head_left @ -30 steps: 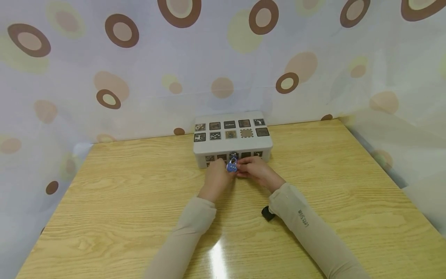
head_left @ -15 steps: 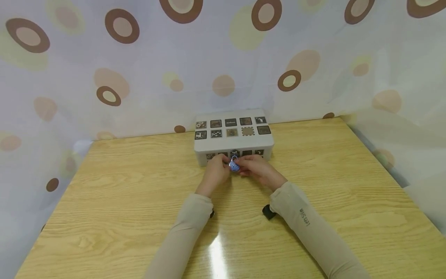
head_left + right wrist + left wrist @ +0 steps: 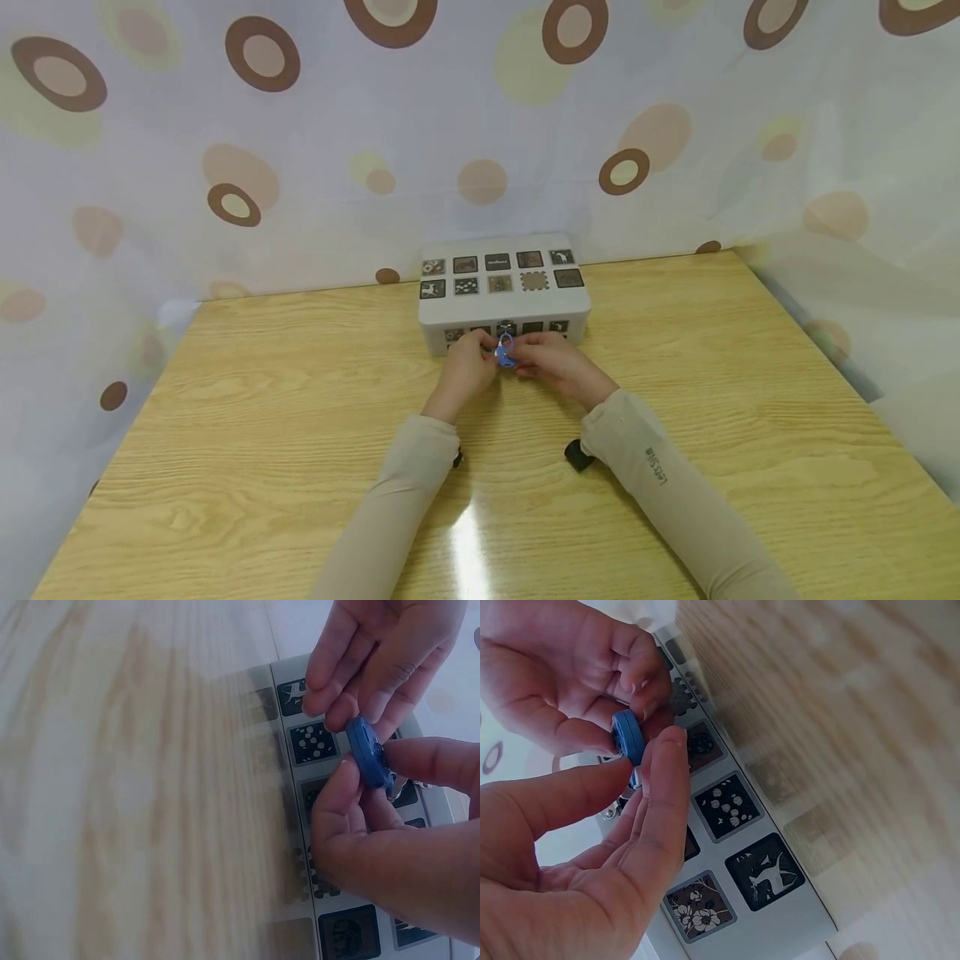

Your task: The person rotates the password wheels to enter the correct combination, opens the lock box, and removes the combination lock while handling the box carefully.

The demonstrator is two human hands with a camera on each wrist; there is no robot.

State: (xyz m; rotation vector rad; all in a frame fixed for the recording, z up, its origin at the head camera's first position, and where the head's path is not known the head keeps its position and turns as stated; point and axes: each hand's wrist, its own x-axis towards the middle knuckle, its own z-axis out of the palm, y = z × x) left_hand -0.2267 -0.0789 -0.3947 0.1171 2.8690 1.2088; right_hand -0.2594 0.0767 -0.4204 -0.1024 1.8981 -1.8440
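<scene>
Both hands meet at a small blue padlock (image 3: 506, 356) at the front of a white box (image 3: 480, 312) printed with dark square pictures. The padlock's shackle points up, right below the metal clasp (image 3: 507, 327) on the box's front. My left hand (image 3: 463, 371) pinches the padlock from the left between thumb and fingers. From the other side my right hand (image 3: 561, 367) grips it, its thumb on the face of the padlock body (image 3: 366, 754) in the right wrist view. Fingers hide part of the clasp in both wrist views.
The box stands at the back of a wood-grain table (image 3: 262, 433), close to a hanging cloth (image 3: 322, 150) with brown and yellow circles. Another stretch of cloth (image 3: 900, 275) runs along the right side. A black wrist strap (image 3: 578, 456) shows under the right sleeve.
The left hand has drawn back slightly from the box front and its thumb side now shows. The padlock has shifted a little to the right and turned between the fingers.
</scene>
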